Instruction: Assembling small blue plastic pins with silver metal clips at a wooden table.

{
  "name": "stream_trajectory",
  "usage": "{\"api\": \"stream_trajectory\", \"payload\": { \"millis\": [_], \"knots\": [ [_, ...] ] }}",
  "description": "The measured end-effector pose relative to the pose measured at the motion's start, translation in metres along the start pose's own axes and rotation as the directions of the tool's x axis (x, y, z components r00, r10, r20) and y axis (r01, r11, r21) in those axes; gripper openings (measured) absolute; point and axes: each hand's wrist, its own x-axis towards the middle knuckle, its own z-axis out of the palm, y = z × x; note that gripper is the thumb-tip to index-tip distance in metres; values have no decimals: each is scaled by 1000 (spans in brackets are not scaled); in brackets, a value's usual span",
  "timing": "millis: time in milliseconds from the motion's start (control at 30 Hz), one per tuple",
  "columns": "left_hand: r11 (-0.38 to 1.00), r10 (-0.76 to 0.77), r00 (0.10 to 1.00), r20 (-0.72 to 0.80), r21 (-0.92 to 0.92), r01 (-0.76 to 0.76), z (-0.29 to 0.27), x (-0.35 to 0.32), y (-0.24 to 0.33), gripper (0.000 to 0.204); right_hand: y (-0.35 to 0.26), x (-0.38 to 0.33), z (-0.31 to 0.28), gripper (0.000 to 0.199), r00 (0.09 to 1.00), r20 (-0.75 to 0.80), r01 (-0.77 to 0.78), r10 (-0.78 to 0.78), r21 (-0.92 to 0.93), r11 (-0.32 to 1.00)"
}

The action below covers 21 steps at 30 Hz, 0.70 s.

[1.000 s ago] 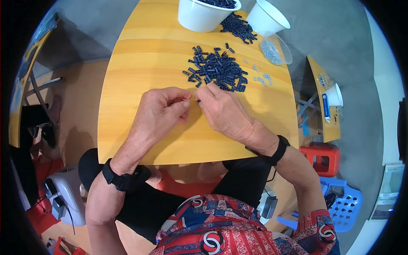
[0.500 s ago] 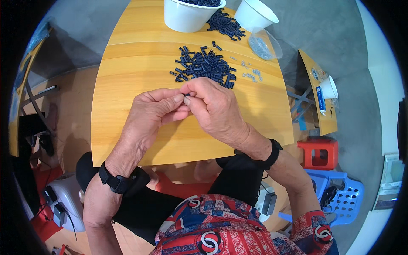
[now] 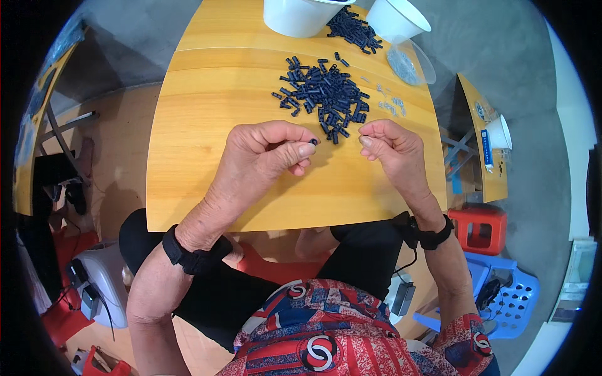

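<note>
Between the thumb and forefinger of my left hand [image 3: 266,150] a small dark plastic part [image 3: 313,142] is pinched; only its end shows. My right hand [image 3: 398,153] is a short way to the right, thumb and forefinger pressed together. Whether something tiny sits in that pinch I cannot make out. Just beyond both hands lies a loose pile of dark blue-black plastic parts [image 3: 326,91], short and tube-like. Right of the pile are several small clear pieces [image 3: 394,105] on the wooden table [image 3: 207,119].
At the far side stand a white bucket [image 3: 295,19] and another white tub [image 3: 398,19], with a second dark heap [image 3: 353,30] between them. A clear shallow container [image 3: 404,64] holds small clear pieces. A red stool [image 3: 480,230] is right of the table.
My hands have parted: the right moved off to the right, while the left keeps the dark part. The whole view has shifted slightly.
</note>
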Motion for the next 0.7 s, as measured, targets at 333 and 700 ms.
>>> {"api": "stream_trajectory", "payload": {
  "millis": [333,700],
  "knots": [
    [985,144,987,76,85,-150,8,-3,-3,11,25,2,-22,8,906,69,368,-418,-616,697],
    [971,11,998,54,238,-24,2,-3,-9,13,35,24,-42,10,968,-61,209,-244,-349,914]
  ]
}}
